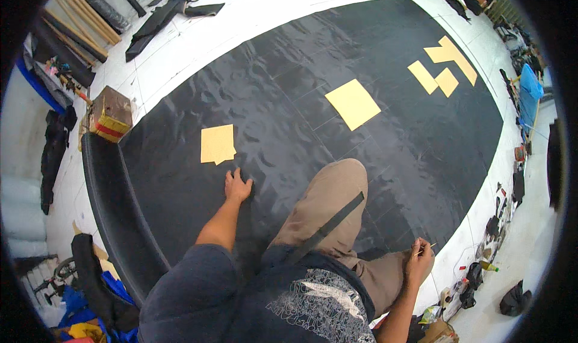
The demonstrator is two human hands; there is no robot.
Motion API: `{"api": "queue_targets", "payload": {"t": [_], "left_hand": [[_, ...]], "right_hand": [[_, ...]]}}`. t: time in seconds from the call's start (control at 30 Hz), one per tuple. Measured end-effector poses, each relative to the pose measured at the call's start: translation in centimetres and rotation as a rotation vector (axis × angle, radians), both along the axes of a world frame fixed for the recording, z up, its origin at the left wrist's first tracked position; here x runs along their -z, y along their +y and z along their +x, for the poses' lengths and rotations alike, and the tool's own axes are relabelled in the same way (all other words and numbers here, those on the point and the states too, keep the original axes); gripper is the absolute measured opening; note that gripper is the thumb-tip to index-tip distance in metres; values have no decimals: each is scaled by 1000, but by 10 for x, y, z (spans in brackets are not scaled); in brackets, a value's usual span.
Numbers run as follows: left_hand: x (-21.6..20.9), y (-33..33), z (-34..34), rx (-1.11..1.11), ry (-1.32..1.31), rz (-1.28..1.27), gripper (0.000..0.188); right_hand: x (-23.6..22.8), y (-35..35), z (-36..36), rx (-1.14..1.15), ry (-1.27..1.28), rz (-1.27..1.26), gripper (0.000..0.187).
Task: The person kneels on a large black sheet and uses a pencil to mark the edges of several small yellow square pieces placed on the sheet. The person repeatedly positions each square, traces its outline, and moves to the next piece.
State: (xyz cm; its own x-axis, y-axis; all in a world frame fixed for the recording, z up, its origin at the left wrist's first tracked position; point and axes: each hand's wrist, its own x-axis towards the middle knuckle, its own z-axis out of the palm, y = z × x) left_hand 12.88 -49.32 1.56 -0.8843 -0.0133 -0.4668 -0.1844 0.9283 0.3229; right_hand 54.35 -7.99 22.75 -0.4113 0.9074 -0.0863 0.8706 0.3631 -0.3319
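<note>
A large black sheet with a leathery sheen is spread over the floor, and thin pale lines run across its middle and right. My left hand rests on it with the fingers apart, just short of a small stack of yellow flat pieces. Close to my bent right knee, my right hand is closed on a thin, pale, pen-like stick. Farther off lie a yellow square piece and several yellow angular pieces.
A rolled end of black material curves along the left, with a worn box at its far end. A dark strap lies across my leg. Rolls and poles lean far left; clutter, including a black bag, lines the right.
</note>
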Motion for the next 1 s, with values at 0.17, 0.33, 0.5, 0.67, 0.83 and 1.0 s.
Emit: {"api": "queue_targets", "payload": {"t": [0.17, 0.33, 0.5, 0.67, 0.83, 1.0], "left_hand": [[10, -7, -23, -95, 120, -52, 81], [29, -12, -73, -193, 162, -91, 88], [41, -27, -107, -345, 207, -141, 101], [27, 3, -100, -281, 156, -261, 110], [20, 18, -87, 20, 152, -184, 105], [21, 66, -56, 252, 116, -206, 100]], "right_hand": [[8, -9, -11, -161, 174, -32, 26], [1, -19, -21, -164, 153, -36, 22], [-13, -45, -47, -120, 118, -38, 19], [-25, -61, -65, -164, 94, 26, 17], [-24, -66, -78, -108, 193, 26, 17], [-22, -66, -86, -146, 227, -23, 20]]}}
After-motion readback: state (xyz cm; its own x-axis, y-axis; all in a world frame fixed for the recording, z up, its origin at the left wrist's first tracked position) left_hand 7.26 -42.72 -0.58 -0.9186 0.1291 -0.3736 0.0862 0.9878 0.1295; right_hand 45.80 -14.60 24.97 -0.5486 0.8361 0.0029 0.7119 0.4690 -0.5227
